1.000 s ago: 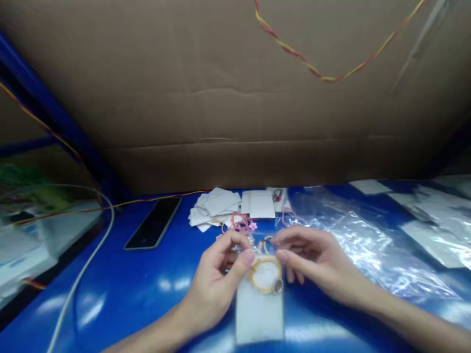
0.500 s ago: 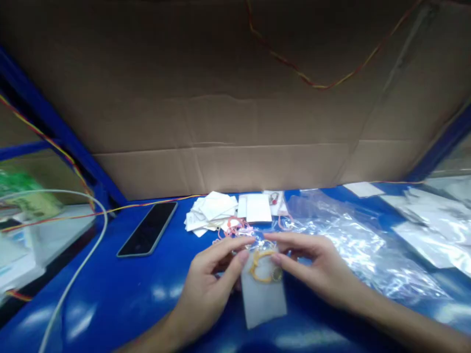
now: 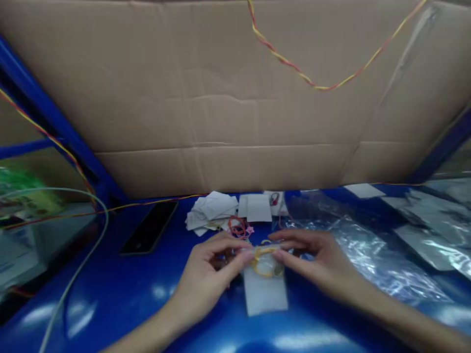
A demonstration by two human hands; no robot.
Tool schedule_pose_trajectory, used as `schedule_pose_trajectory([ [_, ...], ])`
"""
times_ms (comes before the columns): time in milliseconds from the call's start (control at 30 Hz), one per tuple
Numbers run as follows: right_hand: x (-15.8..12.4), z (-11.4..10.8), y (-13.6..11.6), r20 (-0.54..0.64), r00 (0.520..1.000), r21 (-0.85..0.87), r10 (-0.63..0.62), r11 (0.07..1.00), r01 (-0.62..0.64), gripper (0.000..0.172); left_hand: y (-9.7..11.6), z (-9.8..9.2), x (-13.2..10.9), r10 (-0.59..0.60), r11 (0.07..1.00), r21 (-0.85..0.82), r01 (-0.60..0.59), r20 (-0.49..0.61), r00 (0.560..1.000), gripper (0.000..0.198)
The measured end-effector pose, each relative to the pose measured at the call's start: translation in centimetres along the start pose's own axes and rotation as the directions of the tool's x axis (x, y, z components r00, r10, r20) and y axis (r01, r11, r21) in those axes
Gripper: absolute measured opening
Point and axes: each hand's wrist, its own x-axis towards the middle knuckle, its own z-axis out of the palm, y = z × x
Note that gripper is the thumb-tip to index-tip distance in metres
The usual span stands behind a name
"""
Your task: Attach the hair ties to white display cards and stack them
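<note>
A small clear plastic bag (image 3: 265, 296) with a white card inside hangs between my two hands, above the blue table. Through its film a yellow cord bracelet (image 3: 262, 273) with a round dark charm shows near the top. My left hand (image 3: 209, 272) pinches the bag's upper left corner between thumb and fingers. At the upper right corner my right hand (image 3: 316, 257) pinches it the same way. Just beyond the fingers lies a tangle of red and pink cord bracelets (image 3: 238, 227), one with a pink star charm.
White cards (image 3: 213, 208) are piled behind the hands, with more cards (image 3: 259, 208) beside them. A black phone (image 3: 150, 228) lies left. Clear plastic bags (image 3: 375, 255) spread across the right. A pale cable (image 3: 83, 264) curves at left; a cardboard panel (image 3: 228, 117) stands behind.
The fingers have closed in on the bag's top edge, and its lower end has risen slightly. The red bracelets behind are more exposed. The picture's brightness has shifted.
</note>
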Motion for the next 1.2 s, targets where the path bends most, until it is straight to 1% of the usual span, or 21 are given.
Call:
schedule_pose_trajectory([
  [100, 0.2, 0.0, 0.0, -0.007, 0.999, -0.041, -0.04, 0.998, 0.04, 0.018, 0.0, 0.0, 0.1, 0.032, 0.999, -0.001, -0.032, -0.029, 0.999, 0.021],
  [167, 0.2, 0.0, -0.1, -0.003, 0.995, -0.061, -0.1, 0.993, 0.1, 0.019, 0.0, 0.0, 0.1, 0.012, 1.0, -0.009, -0.012, -0.008, 1.0, 0.022],
  [233, 0.2, 0.1, -0.1, -0.001, 0.992, -0.043, -0.124, 0.991, 0.124, 0.02, 0.2, 0.0, 0.0, -0.037, 0.999, -0.017, 0.037, 0.018, 0.999, 0.023],
  [267, 0.2, 0.2, 0.0, 0.005, 0.994, -0.011, -0.113, 0.994, 0.113, 0.021, 0.3, 0.0, 0.0, -0.061, 0.998, -0.019, 0.061, 0.026, 0.998, 0.024],
  [333, 0.1, 0.5, 0.1, 0.037, 0.998, 0.085, -0.045, 0.995, 0.042, 0.021, 0.5, 0.2, -0.1, -0.089, 0.995, -0.035, 0.09, 0.028, 0.996, 0.025],
  [400, 0.0, 0.7, 0.3, 0.086, 0.996, 0.175, 0.024, 0.984, -0.039, 0.022, 0.6, 0.3, -0.2, -0.093, 0.993, -0.065, 0.094, 0.032, 0.995, 0.026],
  [467, -0.1, 0.9, 0.6, 0.116, 0.992, 0.229, 0.045, 0.971, -0.07, 0.023, 0.7, 0.5, -0.3, -0.091, 0.99, -0.103, 0.097, 0.061, 0.994, 0.027],
  [633, 0.0, 0.9, 0.9, 0.098, 0.995, 0.255, 0.036, 0.965, -0.06, 0.025, 0.6, 0.5, -0.7, -0.079, 0.974, -0.195, 0.117, 0.191, 0.978, 0.026],
  [733, -0.2, 0.8, 0.8, 0.103, 0.993, 0.23, 0.059, 0.97, -0.082, 0.027, 0.3, 0.5, -0.6, -0.084, 0.966, -0.219, 0.135, 0.228, 0.97, 0.026],
  [833, -0.5, 0.7, 0.6, 0.12, 0.991, 0.206, 0.058, 0.975, -0.082, 0.034, 0.1, 0.5, -0.4, -0.119, 0.968, -0.198, 0.152, 0.171, 0.978, 0.031],
  [900, -0.6, 0.6, 0.4, 0.183, 0.983, 0.232, 0.024, 0.97, -0.067, 0.036, 0.0, 0.5, -0.2, -0.133, 0.971, -0.187, 0.152, 0.11, 0.985, 0.033],
  [967, -0.7, 0.4, 0.3, 0.245, 0.969, 0.23, -0.024, 0.973, -0.034, 0.029, -0.2, 0.4, 0.0, -0.137, 0.972, -0.186, 0.144, 0.047, 0.989, 0.034],
  [1067, -0.5, 0.3, 0.3, 0.28, 0.959, 0.079, -0.043, 0.997, 0.021, 0.007, -0.6, 0.2, 0.2, -0.152, 0.971, -0.186, 0.147, -0.014, 0.988, 0.036],
  [1100, -0.4, 0.3, 0.4, 0.282, 0.959, 0.024, -0.031, 0.999, 0.025, 0.005, -0.8, 0.2, 0.3, -0.154, 0.972, -0.186, 0.145, -0.032, 0.988, 0.037],
  [1133, -0.2, 0.4, 0.5, 0.275, 0.961, -0.01, -0.018, 1.0, 0.022, 0.008, -0.9, 0.3, 0.3, -0.153, 0.973, -0.183, 0.142, -0.048, 0.987, 0.038],
  [1200, 0.0, 0.5, 0.7, 0.23, 0.973, -0.013, -0.011, 1.0, 0.014, 0.013, -1.0, 0.4, 0.3, -0.137, 0.976, -0.181, 0.12, -0.082, 0.987, 0.04],
])
